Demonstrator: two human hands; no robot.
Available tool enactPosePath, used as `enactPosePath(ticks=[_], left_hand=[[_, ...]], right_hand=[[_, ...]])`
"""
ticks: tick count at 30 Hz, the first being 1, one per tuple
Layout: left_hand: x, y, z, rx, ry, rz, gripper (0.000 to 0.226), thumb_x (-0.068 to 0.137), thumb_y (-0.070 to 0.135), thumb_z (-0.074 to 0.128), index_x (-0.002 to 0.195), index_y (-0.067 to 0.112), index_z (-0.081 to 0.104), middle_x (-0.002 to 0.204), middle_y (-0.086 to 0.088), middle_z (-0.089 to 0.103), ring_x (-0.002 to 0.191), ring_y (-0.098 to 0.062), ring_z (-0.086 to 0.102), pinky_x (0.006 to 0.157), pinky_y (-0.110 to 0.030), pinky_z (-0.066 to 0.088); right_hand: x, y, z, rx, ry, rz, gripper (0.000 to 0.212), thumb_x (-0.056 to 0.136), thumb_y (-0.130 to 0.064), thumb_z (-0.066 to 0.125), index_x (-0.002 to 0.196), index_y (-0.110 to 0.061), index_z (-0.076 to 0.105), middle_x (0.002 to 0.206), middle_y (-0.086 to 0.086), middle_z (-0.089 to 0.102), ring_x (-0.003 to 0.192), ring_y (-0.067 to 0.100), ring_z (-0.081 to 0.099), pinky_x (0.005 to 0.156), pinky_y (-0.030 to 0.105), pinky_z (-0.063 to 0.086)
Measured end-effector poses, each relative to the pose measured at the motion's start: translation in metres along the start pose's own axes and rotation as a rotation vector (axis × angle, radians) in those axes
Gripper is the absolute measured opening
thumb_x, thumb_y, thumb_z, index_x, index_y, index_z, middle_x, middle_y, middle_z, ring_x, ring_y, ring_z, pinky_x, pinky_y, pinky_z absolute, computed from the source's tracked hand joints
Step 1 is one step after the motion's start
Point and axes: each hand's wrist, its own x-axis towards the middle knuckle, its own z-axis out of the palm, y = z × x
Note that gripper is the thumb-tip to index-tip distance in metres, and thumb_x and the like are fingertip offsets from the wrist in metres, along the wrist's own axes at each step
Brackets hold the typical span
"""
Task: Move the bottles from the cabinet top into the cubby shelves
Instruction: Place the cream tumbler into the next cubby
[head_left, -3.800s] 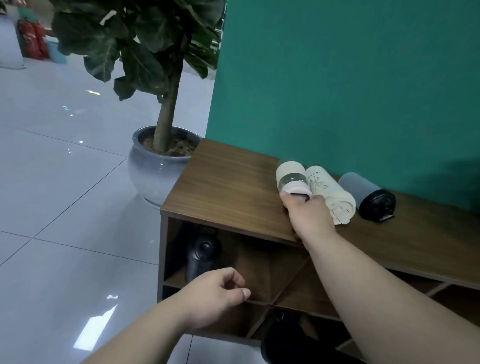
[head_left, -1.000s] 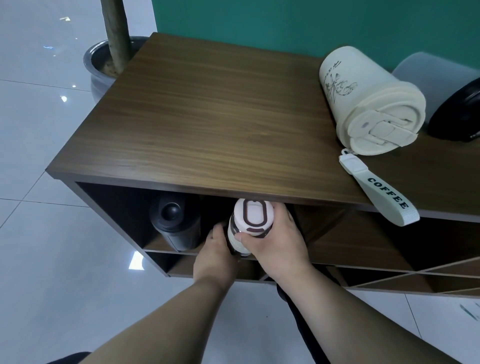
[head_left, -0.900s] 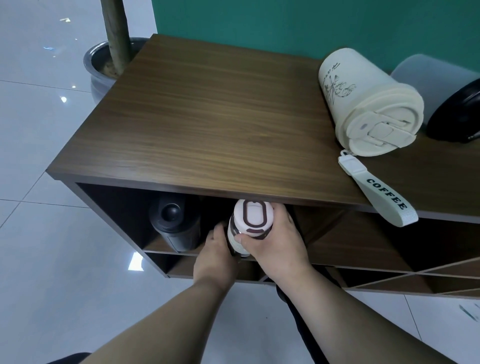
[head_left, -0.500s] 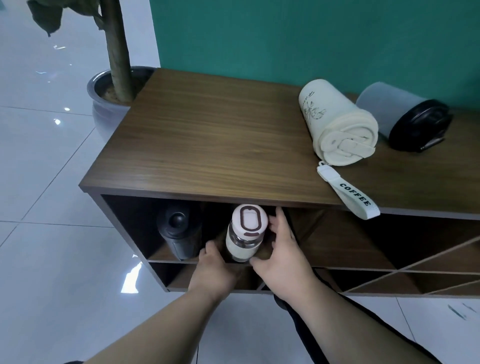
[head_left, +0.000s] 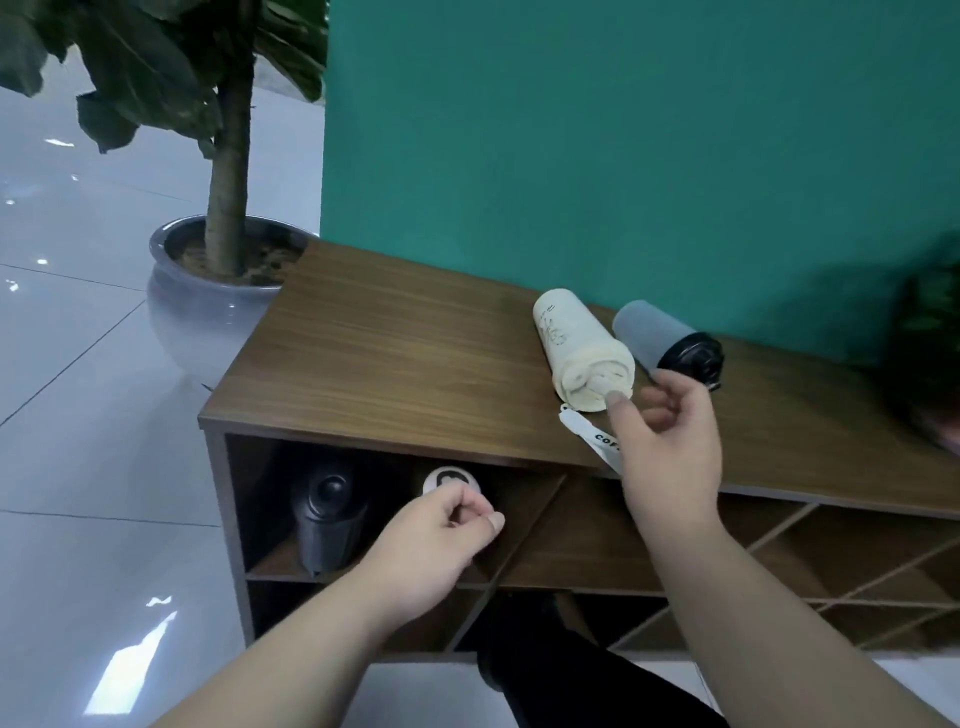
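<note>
A cream bottle (head_left: 582, 348) with a white "COFFEE" strap (head_left: 584, 428) lies on its side on the wooden cabinet top (head_left: 395, 364). Beside it lies a grey bottle with a black lid (head_left: 667, 343). In the top left cubby (head_left: 249, 499) stands a black bottle (head_left: 327, 519), with the white-lidded clear bottle (head_left: 449, 479) to its right. My left hand (head_left: 436, 545) hovers loosely curled just in front of that white lid, holding nothing. My right hand (head_left: 670, 447) is raised above the cabinet's front edge, fingers apart, close to the cream bottle's lid.
A potted plant in a grey pot (head_left: 208, 306) stands on the tiled floor left of the cabinet. A green wall (head_left: 623, 156) backs the cabinet. Diagonal dividers form more cubbies (head_left: 810, 561) to the right. A dark object (head_left: 930, 364) sits at the far right.
Both hands have let go of the white-lidded bottle, which stays in the top left cubby. My right hand has risen to the cream bottle; my left hand has drawn back.
</note>
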Motion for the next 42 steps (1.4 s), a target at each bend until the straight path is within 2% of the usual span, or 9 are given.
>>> enactPosePath(ticks=[3, 6, 12, 18, 23, 28, 35, 38, 42], left_hand=[[0.003, -0.002, -0.002, -0.001, 0.007, -0.009, 0.012, 0.076, 0.049, 0.071, 0.076, 0.037, 0.070, 0.058, 0.014, 0.058, 0.058, -0.009, 0.050, 0.067, -0.036, 0.040], [0.008, -0.008, -0.001, 0.086, -0.015, 0.011, 0.013, 0.088, 0.037, 0.073, 0.078, 0.032, 0.070, 0.057, 0.020, 0.060, 0.058, -0.006, 0.053, 0.067, -0.031, 0.044], [0.017, -0.013, -0.002, 0.205, -0.042, 0.020, 0.012, 0.090, 0.037, 0.073, 0.083, 0.028, 0.070, 0.063, 0.021, 0.062, 0.060, -0.001, 0.055, 0.070, -0.026, 0.048], [0.022, -0.019, -0.002, 0.226, -0.063, 0.025, 0.009, 0.091, 0.035, 0.073, 0.086, 0.027, 0.071, 0.069, 0.016, 0.064, 0.063, -0.002, 0.056, 0.070, -0.026, 0.047], [0.018, -0.019, 0.009, 0.177, -0.058, 0.020, 0.008, 0.092, 0.029, 0.074, 0.084, 0.028, 0.072, 0.066, 0.021, 0.064, 0.061, 0.000, 0.056, 0.068, -0.024, 0.045], [0.010, -0.014, 0.037, -0.054, -0.080, 0.035, 0.006, 0.083, 0.030, 0.076, 0.086, 0.034, 0.073, 0.071, 0.017, 0.063, 0.068, -0.011, 0.055, 0.069, -0.028, 0.045], [-0.002, -0.033, 0.079, -0.037, -0.269, 0.042, 0.069, 0.063, 0.026, 0.081, 0.126, 0.023, 0.054, 0.104, -0.009, 0.065, 0.078, -0.011, 0.061, 0.070, -0.024, 0.051], [0.007, -0.057, 0.099, 0.154, -0.214, 0.003, 0.089, 0.064, 0.032, 0.087, 0.140, 0.041, 0.040, 0.123, 0.006, 0.065, 0.101, -0.005, 0.068, 0.092, -0.032, 0.057], [0.028, -0.075, 0.125, 0.349, -0.104, -0.004, 0.106, 0.067, 0.038, 0.086, 0.151, 0.044, 0.024, 0.147, 0.020, 0.044, 0.134, 0.003, 0.048, 0.116, -0.028, 0.040]], right_hand=[[0.031, -0.010, 0.017, -0.181, 0.013, 0.089, 0.109, 0.063, -0.062, 0.078, 0.151, -0.015, 0.034, 0.150, 0.007, 0.045, 0.137, 0.026, 0.045, 0.111, 0.048, 0.040], [0.047, -0.016, 0.039, -0.230, -0.039, 0.229, 0.127, 0.061, -0.070, 0.076, 0.158, -0.015, 0.015, 0.159, 0.011, 0.034, 0.141, 0.034, 0.042, 0.109, 0.050, 0.039], [0.055, -0.011, 0.068, -0.213, -0.003, 0.283, 0.123, 0.058, -0.067, 0.072, 0.156, -0.022, 0.011, 0.144, 0.009, 0.051, 0.123, 0.034, 0.056, 0.103, 0.050, 0.045], [0.047, -0.006, 0.043, -0.061, -0.051, 0.220, 0.105, 0.072, -0.039, 0.081, 0.156, -0.028, 0.019, 0.146, 0.001, 0.042, 0.107, 0.022, 0.051, 0.069, 0.029, 0.044], [0.023, 0.004, -0.016, 0.243, -0.092, 0.138, 0.103, 0.057, -0.037, 0.086, 0.146, -0.042, 0.034, 0.137, -0.011, 0.056, 0.120, 0.015, 0.059, 0.105, 0.044, 0.048], [0.003, 0.013, -0.083, 0.380, -0.235, -0.031, 0.082, 0.067, -0.014, 0.080, 0.138, -0.038, 0.045, 0.126, -0.008, 0.068, 0.113, 0.009, 0.068, 0.088, 0.032, 0.057], [-0.002, 0.054, -0.148, 0.199, -0.454, -0.179, 0.093, 0.051, -0.045, 0.088, 0.137, -0.045, 0.052, 0.127, -0.016, 0.064, 0.116, 0.013, 0.065, 0.085, 0.029, 0.056], [0.003, 0.080, -0.143, -0.034, -0.597, -0.187, 0.090, 0.054, -0.043, 0.087, 0.136, -0.055, 0.049, 0.131, -0.031, 0.054, 0.122, -0.001, 0.056, 0.092, 0.015, 0.045], [0.018, 0.118, -0.111, -0.210, -0.813, -0.193, 0.093, 0.063, -0.036, 0.088, 0.137, -0.058, 0.035, 0.138, -0.042, 0.038, 0.133, -0.013, 0.038, 0.103, 0.010, 0.036]])
